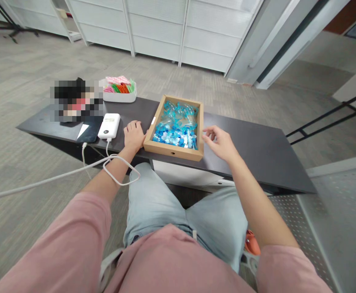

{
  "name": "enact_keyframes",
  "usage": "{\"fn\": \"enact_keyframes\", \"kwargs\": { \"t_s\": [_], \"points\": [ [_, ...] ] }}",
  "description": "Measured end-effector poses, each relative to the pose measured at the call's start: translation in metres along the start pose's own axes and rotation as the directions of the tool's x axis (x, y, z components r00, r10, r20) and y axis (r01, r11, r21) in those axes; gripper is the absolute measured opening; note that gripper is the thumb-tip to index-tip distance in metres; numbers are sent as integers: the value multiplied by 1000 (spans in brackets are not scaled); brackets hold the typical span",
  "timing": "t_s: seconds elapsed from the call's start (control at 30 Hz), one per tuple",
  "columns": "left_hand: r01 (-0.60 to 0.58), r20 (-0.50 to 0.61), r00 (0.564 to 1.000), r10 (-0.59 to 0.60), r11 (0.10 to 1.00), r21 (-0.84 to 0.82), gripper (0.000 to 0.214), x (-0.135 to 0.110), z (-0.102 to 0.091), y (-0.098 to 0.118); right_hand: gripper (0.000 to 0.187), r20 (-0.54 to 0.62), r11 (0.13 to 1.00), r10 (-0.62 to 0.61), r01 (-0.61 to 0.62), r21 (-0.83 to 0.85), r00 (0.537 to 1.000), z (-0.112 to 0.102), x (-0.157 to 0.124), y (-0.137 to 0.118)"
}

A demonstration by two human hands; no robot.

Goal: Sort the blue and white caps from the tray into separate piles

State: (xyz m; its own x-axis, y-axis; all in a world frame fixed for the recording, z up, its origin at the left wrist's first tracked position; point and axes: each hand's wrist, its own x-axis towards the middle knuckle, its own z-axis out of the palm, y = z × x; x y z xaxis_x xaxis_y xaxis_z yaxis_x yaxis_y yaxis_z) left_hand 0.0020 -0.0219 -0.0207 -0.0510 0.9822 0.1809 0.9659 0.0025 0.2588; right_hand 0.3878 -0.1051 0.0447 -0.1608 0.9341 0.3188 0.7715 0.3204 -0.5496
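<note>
On the head camera I look down at a dark surface (251, 142) across the person's knees, with a shallow brown cardboard box (185, 155) standing near its front edge, between the two hands. In the box I see clear bags (179, 115) with blue parts toward the far end, and a heap of small pieces (176, 137) in several blues at the near end.

The left hand (134, 136) lies palm down just beside the left wall of the box, its fingers loosely spread and gripping nothing; the thumb side is against the box or very close to it, I can't tell which. The right hand (219, 142) is at the right wall, fingers half curled with a gap between thumb and forefinger. I see nothing held there, and I can't make out whether the fingertips touch the cardboard.

Left of the left hand I have a white block (109, 126) with a cable (58, 178) running off to the left, and a dark phone (90, 129) next to it. Behind those sits a white tub (119, 97) of colourful strips (124, 88), beside a pixelated patch. White cabinets (156, 28) line the far side of the carpeted floor (101, 61).
</note>
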Motion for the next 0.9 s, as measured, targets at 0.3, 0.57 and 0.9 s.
{"fn": "enact_keyframes", "kwargs": {
  "t_s": [0.3,0.57,0.9],
  "points": [
    [0,6,1000,0,1000,6,65,-1,-1,1,53,333,723,326,-6,-690,885,43,54,-89],
    [2,10,1000,-2,1000,-8,66,-1,-1,1,64,241,806,463,-292,-515,853,30,69,-67],
    [10,19,1000,-10,1000,-3,65,0,-2,1,26,327,813,501,-565,139,802,0,75,-35]
  ]
}}
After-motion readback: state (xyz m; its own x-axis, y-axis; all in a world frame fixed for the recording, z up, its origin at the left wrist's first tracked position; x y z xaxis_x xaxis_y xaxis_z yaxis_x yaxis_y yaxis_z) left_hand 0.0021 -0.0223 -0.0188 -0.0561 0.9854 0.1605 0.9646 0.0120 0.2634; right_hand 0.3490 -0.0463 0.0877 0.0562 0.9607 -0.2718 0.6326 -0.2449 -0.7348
